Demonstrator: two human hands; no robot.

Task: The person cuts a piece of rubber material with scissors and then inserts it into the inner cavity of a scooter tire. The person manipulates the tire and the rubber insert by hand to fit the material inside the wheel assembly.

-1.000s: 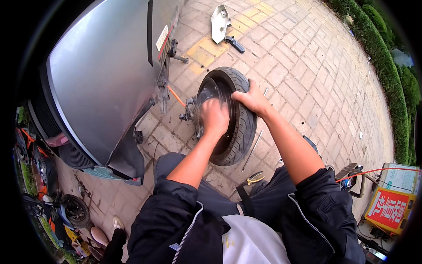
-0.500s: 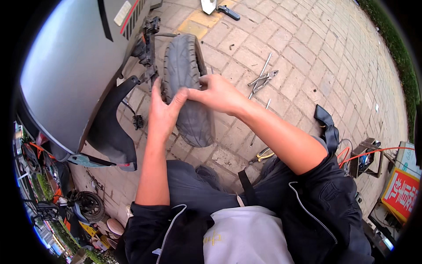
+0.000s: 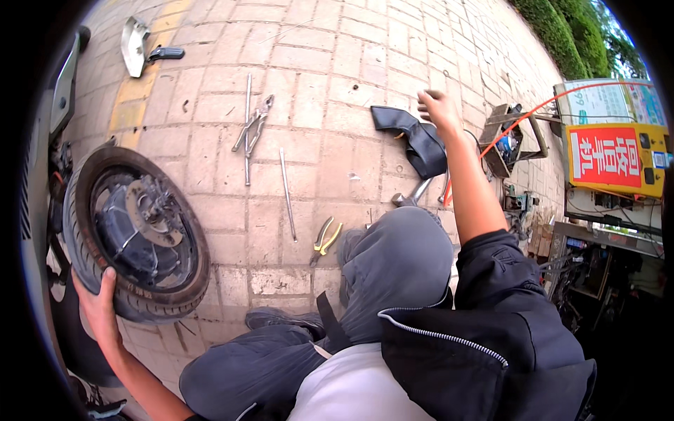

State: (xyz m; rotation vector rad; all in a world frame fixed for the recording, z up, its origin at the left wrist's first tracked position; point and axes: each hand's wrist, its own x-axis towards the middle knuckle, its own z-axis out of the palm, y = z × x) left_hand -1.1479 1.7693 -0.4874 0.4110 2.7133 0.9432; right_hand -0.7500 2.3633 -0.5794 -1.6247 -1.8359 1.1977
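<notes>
My left hand (image 3: 98, 305) grips the near lower edge of a wheel (image 3: 156, 282), thumb on the sidewall and fingers behind the tread. The wheel stands tilted, its dark hub and brake disc facing me. Far to the right, my right hand (image 3: 438, 112) reaches out, fingers loosely bent and apart, with nothing visible in them. Just beyond its wrist on the left lies a folded black rubber inner tube (image 3: 425, 151); I see no contact between them.
On the brick paving lie pliers (image 3: 254, 126), metal rods (image 3: 288, 193), yellow-handled pliers (image 3: 325, 238) and a hammer (image 3: 413, 195). A tool crate (image 3: 500, 144) stands right, crossed by an orange hose (image 3: 523, 121). A scooter body (image 3: 31, 210) borders the left.
My right hand has left the wheel and swung far right. My left hand stays on the tyre, now lower on its edge. The view has turned right, and the wheel's hub side now shows.
</notes>
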